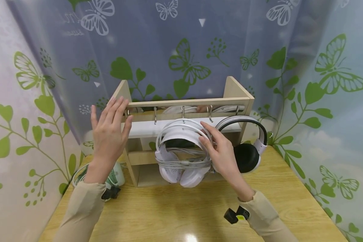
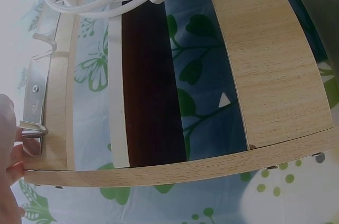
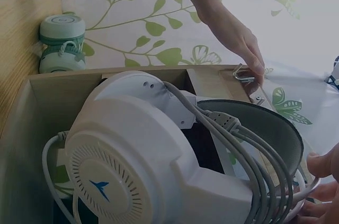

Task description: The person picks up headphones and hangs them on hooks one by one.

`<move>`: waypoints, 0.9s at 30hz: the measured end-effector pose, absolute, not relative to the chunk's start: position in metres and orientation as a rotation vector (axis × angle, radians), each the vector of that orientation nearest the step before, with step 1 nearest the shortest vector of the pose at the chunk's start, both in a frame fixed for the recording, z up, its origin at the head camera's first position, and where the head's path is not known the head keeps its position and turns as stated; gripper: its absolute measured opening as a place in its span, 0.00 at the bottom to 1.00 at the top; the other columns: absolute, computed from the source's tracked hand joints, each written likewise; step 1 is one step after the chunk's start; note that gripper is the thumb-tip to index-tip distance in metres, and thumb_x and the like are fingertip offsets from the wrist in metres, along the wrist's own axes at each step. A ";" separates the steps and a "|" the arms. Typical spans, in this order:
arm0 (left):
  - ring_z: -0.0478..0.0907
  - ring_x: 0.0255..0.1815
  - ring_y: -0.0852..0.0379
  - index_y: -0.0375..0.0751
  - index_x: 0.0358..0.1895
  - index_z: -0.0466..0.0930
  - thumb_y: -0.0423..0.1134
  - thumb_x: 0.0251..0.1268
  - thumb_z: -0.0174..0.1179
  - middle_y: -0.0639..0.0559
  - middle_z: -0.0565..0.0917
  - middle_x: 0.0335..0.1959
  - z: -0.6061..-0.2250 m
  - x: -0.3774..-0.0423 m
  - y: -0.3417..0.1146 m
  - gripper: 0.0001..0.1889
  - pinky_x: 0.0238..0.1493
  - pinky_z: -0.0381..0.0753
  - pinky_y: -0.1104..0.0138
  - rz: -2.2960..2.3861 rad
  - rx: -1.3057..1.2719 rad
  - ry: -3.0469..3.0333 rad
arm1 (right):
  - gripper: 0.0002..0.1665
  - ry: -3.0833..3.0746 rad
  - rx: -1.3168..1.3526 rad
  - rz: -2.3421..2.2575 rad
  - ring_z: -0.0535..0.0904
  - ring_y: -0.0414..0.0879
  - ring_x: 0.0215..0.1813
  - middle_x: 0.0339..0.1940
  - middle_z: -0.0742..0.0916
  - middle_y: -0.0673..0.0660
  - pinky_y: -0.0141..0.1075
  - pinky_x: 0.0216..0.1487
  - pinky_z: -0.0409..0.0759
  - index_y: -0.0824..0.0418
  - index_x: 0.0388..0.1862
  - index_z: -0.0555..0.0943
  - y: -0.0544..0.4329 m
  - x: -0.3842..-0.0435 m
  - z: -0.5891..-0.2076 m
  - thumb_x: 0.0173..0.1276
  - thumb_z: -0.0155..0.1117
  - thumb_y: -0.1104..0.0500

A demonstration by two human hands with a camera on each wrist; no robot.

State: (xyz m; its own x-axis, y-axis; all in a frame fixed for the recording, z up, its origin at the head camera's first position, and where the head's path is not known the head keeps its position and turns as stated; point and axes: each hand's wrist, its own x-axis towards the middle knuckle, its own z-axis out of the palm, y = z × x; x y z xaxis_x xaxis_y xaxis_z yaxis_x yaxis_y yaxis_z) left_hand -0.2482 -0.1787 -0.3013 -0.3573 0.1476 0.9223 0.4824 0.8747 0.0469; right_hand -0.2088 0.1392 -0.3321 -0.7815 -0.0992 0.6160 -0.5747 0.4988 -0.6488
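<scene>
White headphones point(image 1: 184, 135) with grey-white cable point(image 1: 181, 164) wound round them hang at the middle of a wooden rack point(image 1: 187, 102), below its metal hooks point(image 1: 155, 115). My right hand point(image 1: 222, 151) grips the right side of their headband, where cable loops pass between thumb and fingers point(image 3: 320, 163). One earcup point(image 3: 100, 179) carries a blue mark. My left hand point(image 1: 109, 127) rests on the rack's upper left corner, fingers extended, beside the leftmost hook point(image 2: 33, 128). To the right of my right hand hangs a second pair of headphones point(image 1: 261, 144) with black pads.
The rack stands on a wooden table point(image 1: 169, 215) against a butterfly-patterned curtain point(image 1: 230, 33). Behind my left forearm is a white-and-green container point(image 1: 118, 174) with pale cord point(image 1: 77, 174) beside it. White and wooden shelves point(image 1: 142, 158) lie under the hook rail.
</scene>
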 end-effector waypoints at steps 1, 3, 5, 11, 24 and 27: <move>0.68 0.74 0.45 0.41 0.71 0.74 0.55 0.82 0.44 0.44 0.76 0.70 -0.301 -0.248 -0.179 0.27 0.79 0.40 0.40 -0.375 -0.466 -1.928 | 0.27 -2.232 0.555 1.218 0.85 0.50 0.50 0.63 0.83 0.59 0.37 0.36 0.82 0.55 0.72 0.75 0.139 -0.209 -0.332 0.76 0.62 0.56; 0.68 0.74 0.44 0.41 0.71 0.74 0.54 0.82 0.44 0.44 0.76 0.70 -0.301 -0.248 -0.179 0.27 0.79 0.40 0.40 -0.375 -0.467 -1.927 | 0.27 -2.225 0.552 1.180 0.83 0.48 0.46 0.63 0.84 0.58 0.35 0.33 0.79 0.55 0.72 0.75 0.139 -0.209 -0.333 0.76 0.62 0.55; 0.68 0.74 0.44 0.42 0.71 0.74 0.54 0.82 0.45 0.44 0.76 0.70 -0.301 -0.248 -0.179 0.26 0.79 0.40 0.40 -0.374 -0.468 -1.926 | 0.27 -2.221 0.555 1.148 0.81 0.48 0.43 0.63 0.84 0.58 0.34 0.32 0.77 0.55 0.72 0.76 0.138 -0.209 -0.333 0.76 0.62 0.55; 0.68 0.74 0.44 0.41 0.71 0.74 0.52 0.81 0.47 0.44 0.76 0.70 -0.301 -0.249 -0.179 0.26 0.79 0.41 0.40 -0.372 -0.465 -1.925 | 0.30 -2.273 0.596 1.034 0.82 0.50 0.44 0.58 0.85 0.59 0.42 0.38 0.79 0.58 0.74 0.73 0.142 -0.209 -0.330 0.76 0.62 0.56; 0.68 0.74 0.44 0.41 0.70 0.74 0.55 0.82 0.43 0.44 0.76 0.70 -0.301 -0.248 -0.179 0.27 0.79 0.41 0.40 -0.367 -0.456 -1.931 | 0.28 -2.330 0.743 0.921 0.86 0.52 0.45 0.62 0.84 0.61 0.46 0.43 0.83 0.60 0.74 0.73 0.159 -0.207 -0.317 0.77 0.60 0.60; 0.68 0.74 0.45 0.41 0.71 0.74 0.55 0.82 0.44 0.44 0.76 0.70 -0.301 -0.248 -0.179 0.27 0.79 0.41 0.40 -0.367 -0.457 -1.932 | 0.26 -2.261 0.745 0.884 0.88 0.52 0.47 0.62 0.85 0.59 0.45 0.43 0.85 0.59 0.68 0.79 0.162 -0.207 -0.317 0.72 0.66 0.61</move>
